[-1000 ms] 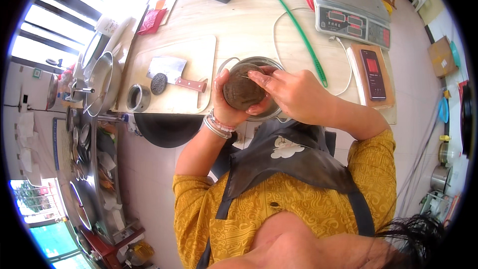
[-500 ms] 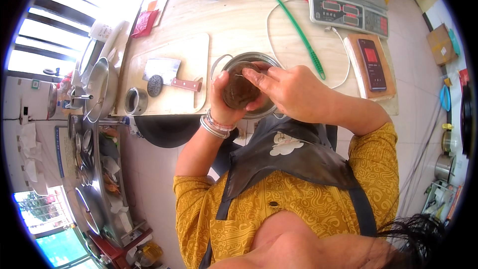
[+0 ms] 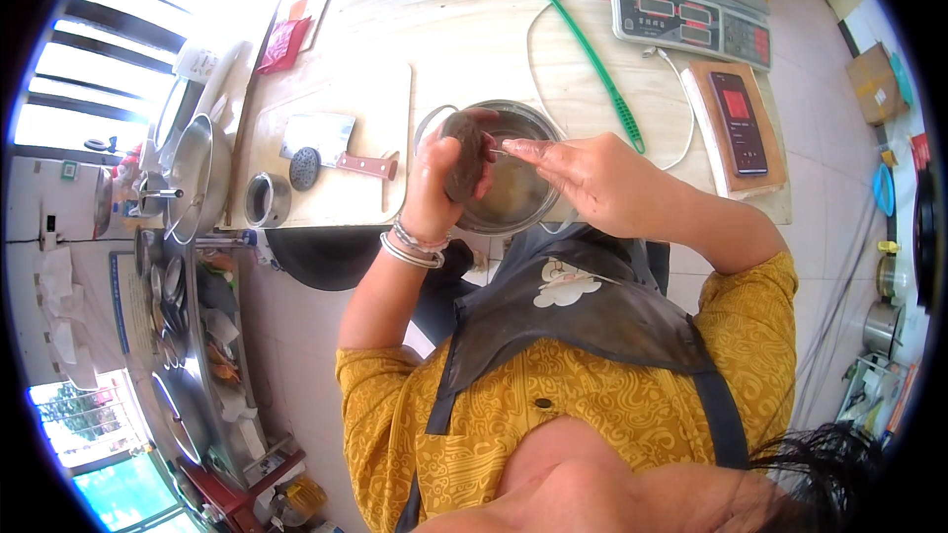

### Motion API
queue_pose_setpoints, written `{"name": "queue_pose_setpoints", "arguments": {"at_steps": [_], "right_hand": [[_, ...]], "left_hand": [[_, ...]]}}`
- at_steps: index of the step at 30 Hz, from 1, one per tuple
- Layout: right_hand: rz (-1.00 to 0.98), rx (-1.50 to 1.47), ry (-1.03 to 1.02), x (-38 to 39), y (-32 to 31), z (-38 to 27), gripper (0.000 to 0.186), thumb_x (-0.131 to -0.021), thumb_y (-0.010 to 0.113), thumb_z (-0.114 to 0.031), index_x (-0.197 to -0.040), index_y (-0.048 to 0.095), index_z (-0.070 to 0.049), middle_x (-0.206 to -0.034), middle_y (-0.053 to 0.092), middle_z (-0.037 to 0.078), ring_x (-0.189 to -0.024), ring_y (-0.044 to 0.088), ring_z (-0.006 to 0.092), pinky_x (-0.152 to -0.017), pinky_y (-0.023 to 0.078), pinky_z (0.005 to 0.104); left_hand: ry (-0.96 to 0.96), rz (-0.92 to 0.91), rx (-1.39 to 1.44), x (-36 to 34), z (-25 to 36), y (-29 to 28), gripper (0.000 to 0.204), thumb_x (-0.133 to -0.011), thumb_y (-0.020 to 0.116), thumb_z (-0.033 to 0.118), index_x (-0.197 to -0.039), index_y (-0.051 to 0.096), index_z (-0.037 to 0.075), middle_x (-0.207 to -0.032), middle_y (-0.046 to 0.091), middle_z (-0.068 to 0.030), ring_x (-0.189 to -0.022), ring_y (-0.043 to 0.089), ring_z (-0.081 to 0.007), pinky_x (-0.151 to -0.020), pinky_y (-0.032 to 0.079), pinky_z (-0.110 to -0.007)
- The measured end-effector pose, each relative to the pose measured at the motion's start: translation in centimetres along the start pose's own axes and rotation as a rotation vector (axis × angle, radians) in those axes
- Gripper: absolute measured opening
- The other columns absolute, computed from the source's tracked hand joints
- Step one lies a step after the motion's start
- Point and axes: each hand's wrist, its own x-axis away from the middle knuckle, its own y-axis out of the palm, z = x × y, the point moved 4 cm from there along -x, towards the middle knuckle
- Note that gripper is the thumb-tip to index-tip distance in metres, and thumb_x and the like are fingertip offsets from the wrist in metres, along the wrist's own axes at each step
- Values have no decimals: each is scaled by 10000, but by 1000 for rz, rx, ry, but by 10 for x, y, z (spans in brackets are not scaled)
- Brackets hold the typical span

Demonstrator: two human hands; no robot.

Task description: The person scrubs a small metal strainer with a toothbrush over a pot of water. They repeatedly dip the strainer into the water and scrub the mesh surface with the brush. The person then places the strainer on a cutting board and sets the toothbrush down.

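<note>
My left hand [image 3: 432, 178] is closed around a dark brown, rounded lump [image 3: 460, 160], tilted so that it shows nearly edge-on. Its exact kind is unclear. Below it stands a round metal pot [image 3: 541, 212] with cloudy liquid in it, near the table's front edge. My right hand [image 3: 585, 170] hovers over the pot's right side, apart from the lump. Its thumb and fingers are pressed together, and a tiny thin pale thing shows at their tips, too small to name.
Left on the table are a pale cutting board [image 3: 380, 104], a cleaver [image 3: 365, 165], a black perforated disc [image 3: 304, 169] and a metal ring-shaped container [image 3: 268, 199]. A green-handled fly swatter [image 3: 592, 64], a scale [image 3: 688, 25] and a phone [image 3: 739, 123] on a box lie to the right.
My left hand has turned the lump from its broad face to nearly edge-on and moved slightly left. My right hand has come away from it, and more of the pot's inside shows.
</note>
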Motion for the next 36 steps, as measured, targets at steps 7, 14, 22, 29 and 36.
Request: {"name": "queue_pose_setpoints", "arguments": {"at_steps": [7, 14, 22, 29, 36], "right_hand": [[41, 385, -127, -8, 4, -10, 533, -838, 597, -30, -1366, 528, -36, -910, 658, 147, -737, 671, 302, -617, 561, 341], [14, 580, -189, -12, 8, -17, 579, -782, 621, -43, -1350, 524, 15, -906, 666, 149, -752, 682, 244, -571, 560, 310], [-35, 593, -183, -10, 7, -21, 594, -773, 628, -48, -1346, 508, 53, -972, 677, 137, -818, 671, 226, -580, 558, 321], [-54, 551, -159, -6, 4, -25, 596, -776, 628, -53, -1345, 500, 66, -981, 673, 149, -805, 675, 231, -580, 559, 321], [-31, 562, -171, -7, 3, -26, 582, -776, 632, -47, -1334, 512, 68, -947, 666, 171, -771, 679, 238, -565, 557, 316]], "left_hand": [[-226, -158, 472, 6, -4, 22, 859, -847, 421, 650, -1300, 494, -77, -935, 625, -158, -550, 501, -215, -441, 339, -287], [-229, -174, 531, 9, -7, 22, 850, -847, 410, 665, -1297, 504, -50, -1016, 620, -138, -537, 472, -204, -437, 320, -286], [-155, -88, 241, 11, -11, 21, 843, -829, 366, 694, -1299, 536, 15, -1186, 610, -112, -711, 548, -205, -482, 369, -294], [-201, -170, 560, 14, -8, 34, 871, -839, 377, 702, -1295, 513, -28, -950, 623, -118, -533, 449, -180, -457, 319, -278], [-198, -147, 491, 13, -5, 32, 898, -827, 370, 725, -1296, 511, -28, -928, 617, -125, -509, 441, -187, -449, 315, -285]]}}
